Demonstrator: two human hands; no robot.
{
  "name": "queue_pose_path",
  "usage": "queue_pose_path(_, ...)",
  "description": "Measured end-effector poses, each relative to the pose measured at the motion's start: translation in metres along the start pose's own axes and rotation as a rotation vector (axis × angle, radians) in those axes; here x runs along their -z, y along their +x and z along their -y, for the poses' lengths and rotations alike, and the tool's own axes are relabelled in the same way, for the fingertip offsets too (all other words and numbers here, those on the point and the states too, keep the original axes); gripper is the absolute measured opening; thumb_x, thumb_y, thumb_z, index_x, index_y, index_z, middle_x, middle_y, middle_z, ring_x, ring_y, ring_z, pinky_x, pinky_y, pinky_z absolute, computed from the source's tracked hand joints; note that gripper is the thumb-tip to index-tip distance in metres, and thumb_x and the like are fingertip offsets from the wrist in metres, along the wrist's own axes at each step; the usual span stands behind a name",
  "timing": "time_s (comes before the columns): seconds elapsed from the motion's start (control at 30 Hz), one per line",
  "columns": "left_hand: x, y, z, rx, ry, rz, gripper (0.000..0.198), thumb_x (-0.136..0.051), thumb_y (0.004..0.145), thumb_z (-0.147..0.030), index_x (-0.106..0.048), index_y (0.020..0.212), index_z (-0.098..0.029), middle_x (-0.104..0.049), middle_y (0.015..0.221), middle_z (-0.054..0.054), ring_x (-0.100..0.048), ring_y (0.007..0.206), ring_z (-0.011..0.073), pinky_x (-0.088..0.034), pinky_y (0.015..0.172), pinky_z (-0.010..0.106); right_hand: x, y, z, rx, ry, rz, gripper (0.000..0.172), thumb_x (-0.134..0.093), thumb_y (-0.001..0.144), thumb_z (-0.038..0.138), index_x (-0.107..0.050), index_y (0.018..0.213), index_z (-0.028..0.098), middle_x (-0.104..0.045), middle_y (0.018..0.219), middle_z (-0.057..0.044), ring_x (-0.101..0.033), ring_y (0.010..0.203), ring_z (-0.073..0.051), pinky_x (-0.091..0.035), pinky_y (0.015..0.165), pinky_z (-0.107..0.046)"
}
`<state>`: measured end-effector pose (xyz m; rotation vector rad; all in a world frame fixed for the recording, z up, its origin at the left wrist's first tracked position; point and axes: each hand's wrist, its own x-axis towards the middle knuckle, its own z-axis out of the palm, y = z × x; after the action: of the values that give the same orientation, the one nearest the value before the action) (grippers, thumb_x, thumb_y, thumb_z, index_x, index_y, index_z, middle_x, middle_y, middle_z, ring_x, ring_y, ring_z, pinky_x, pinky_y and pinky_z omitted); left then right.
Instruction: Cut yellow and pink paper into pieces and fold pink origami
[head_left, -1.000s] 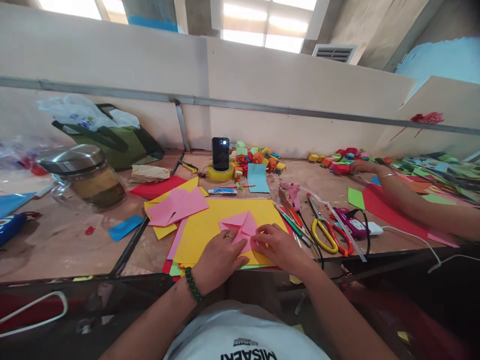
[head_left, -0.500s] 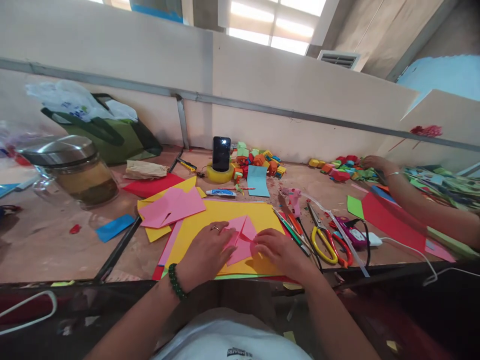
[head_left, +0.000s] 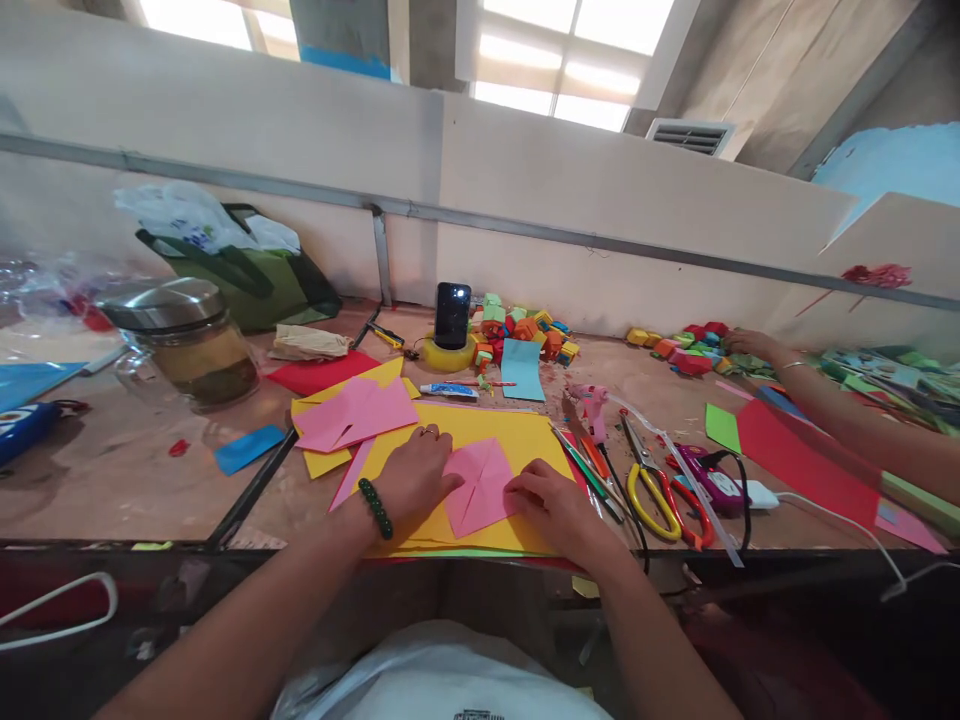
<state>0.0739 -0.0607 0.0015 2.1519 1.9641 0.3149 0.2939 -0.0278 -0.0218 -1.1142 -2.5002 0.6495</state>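
Note:
A folded square of pink paper (head_left: 480, 490) lies on yellow sheets (head_left: 420, 525), with creases and flap edges meeting along its middle. My left hand (head_left: 416, 475) rests flat to the left of it, fingers stretched over the yellow sheet and the thumb at the pink edge. On the other side, my right hand (head_left: 551, 510) has its fingertips drawn together at the right corner of the pink paper. Cut pink pieces (head_left: 360, 410) are piled at the upper left of the yellow sheets.
Scissors (head_left: 651, 490), a pink glue gun (head_left: 591, 405) and pens (head_left: 592, 470) lie right of the sheets. A phone (head_left: 453, 315) stands behind, near colourful folded paper pieces (head_left: 544, 335). A glass jar (head_left: 187, 345) is at left. Another person's hand (head_left: 754, 345) reaches in at right.
My left hand has drawn back off the pink paper to the yellow sheet. The raised pink flaps now lie flatter. My right fingers have come together at the corner.

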Motion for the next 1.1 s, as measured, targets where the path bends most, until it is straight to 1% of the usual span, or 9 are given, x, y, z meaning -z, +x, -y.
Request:
queue_pose_path(0.1, -0.001, 0.005, 0.003, 0.010, -0.133, 0.023, 0.014, -0.054, 0.079, -0.016, -0.056, 0.093, -0.016, -0.064, 0.090, 0.008, -0.060, 0.085, 0.0231, -0.046, 0.073, 0.033, 0.005, -0.008, -0.002, 0.030, 0.034, -0.031, 0.023, -0.059, 0.087, 0.031, -0.067, 0.107, 0.021, -0.062, 0.111, -0.010, -0.063, 0.099, -0.022, -0.052, 0.086, -0.036)
queue_pose_path(0.23, 0.006, 0.004, 0.009, -0.056, -0.407, 0.070, 0.023, -0.051, 0.082, -0.023, -0.055, 0.104, -0.017, -0.064, 0.088, 0.003, -0.058, 0.076, 0.0175, -0.046, 0.066, 0.027, 0.010, -0.024, -0.014, 0.102, 0.050, -0.074, 0.075, -0.075, 0.072, 0.030, -0.042, 0.140, 0.027, -0.043, 0.144, -0.012, -0.041, 0.133, -0.027, -0.038, 0.110, -0.046)
queue_pose_path(0.3, 0.013, 0.001, 0.014, -0.112, -0.699, 0.110, 0.028, -0.053, 0.083, -0.033, -0.056, 0.104, -0.016, -0.063, 0.093, 0.004, -0.057, 0.079, 0.0165, -0.046, 0.069, 0.027, 0.013, -0.031, -0.023, 0.122, 0.052, -0.091, 0.083, -0.071, 0.074, 0.024, -0.032, 0.146, 0.029, -0.037, 0.149, -0.010, -0.033, 0.140, -0.027, -0.034, 0.113, -0.048)
queue_pose_path(0.47, 0.031, 0.004, 0.025, -0.147, -1.112, 0.325, 0.045, -0.066, 0.076, -0.045, -0.059, 0.110, -0.016, -0.062, 0.097, 0.004, -0.055, 0.080, 0.0144, -0.045, 0.066, 0.022, 0.022, -0.032, -0.026, 0.169, 0.144, -0.274, 0.070, -0.055, 0.086, 0.022, -0.025, 0.149, 0.032, -0.040, 0.148, -0.011, -0.055, 0.123, -0.025, -0.043, 0.107, -0.049)
queue_pose_path(0.63, 0.039, 0.031, 0.021, -0.239, -1.200, 0.507, 0.044, -0.076, 0.070, -0.037, -0.064, 0.107, -0.015, -0.062, 0.089, 0.003, -0.052, 0.069, 0.0105, -0.041, 0.059, 0.019, 0.022, -0.005, -0.008, 0.342, 0.262, -0.284, 0.037, -0.055, 0.090, 0.028, -0.060, 0.127, 0.034, -0.045, 0.145, -0.009, -0.064, 0.108, -0.021, -0.056, 0.090, -0.036)
queue_pose_path(0.73, 0.042, 0.046, 0.019, -0.219, -1.233, 0.482, 0.046, -0.077, 0.068, -0.036, -0.065, 0.107, -0.016, -0.064, 0.089, 0.003, -0.054, 0.069, 0.0112, -0.042, 0.059, 0.020, 0.027, 0.011, -0.007, 0.469, 0.266, -0.353, 0.024, -0.057, 0.090, 0.025, -0.071, 0.109, 0.032, -0.044, 0.146, -0.007, -0.060, 0.114, -0.023, -0.053, 0.094, -0.039)
queue_pose_path(0.87, 0.042, 0.061, 0.028, -0.207, -1.317, 0.459, 0.050, -0.080, 0.064, -0.032, -0.065, 0.109, -0.018, -0.066, 0.105, 0.007, -0.061, 0.083, 0.0161, -0.049, 0.068, 0.024, 0.044, 0.024, -0.006, 0.437, 0.167, -0.396, 0.026, -0.054, 0.092, 0.026, -0.071, 0.111, 0.032, -0.038, 0.151, -0.007, -0.064, 0.107, -0.021, -0.055, 0.091, -0.039)
queue_pose_path(1.03, 0.029, 0.077, 0.046, -0.198, -1.417, 0.445, 0.065, -0.081, 0.063, -0.026, -0.059, 0.124, -0.020, -0.067, 0.114, 0.009, -0.065, 0.090, 0.0180, -0.051, 0.077, 0.028, 0.048, 0.050, -0.002, 0.471, 0.328, -0.190, 0.024, -0.057, 0.091, 0.041, -0.075, 0.102, 0.029, -0.065, 0.125, -0.009, -0.062, 0.114, -0.022, -0.052, 0.094, -0.038)
queue_pose_path(1.1, 0.022, 0.081, 0.052, -0.140, -1.489, 0.363, 0.071, -0.077, 0.069, -0.027, -0.050, 0.135, -0.023, -0.069, 0.111, 0.008, -0.066, 0.087, 0.0167, -0.051, 0.078, 0.028, 0.043, 0.065, -0.005, 0.431, 0.427, -0.222, 0.028, -0.060, 0.088, 0.047, -0.076, 0.100, 0.027, -0.070, 0.115, -0.009, -0.064, 0.110, -0.022, -0.052, 0.094, -0.040)
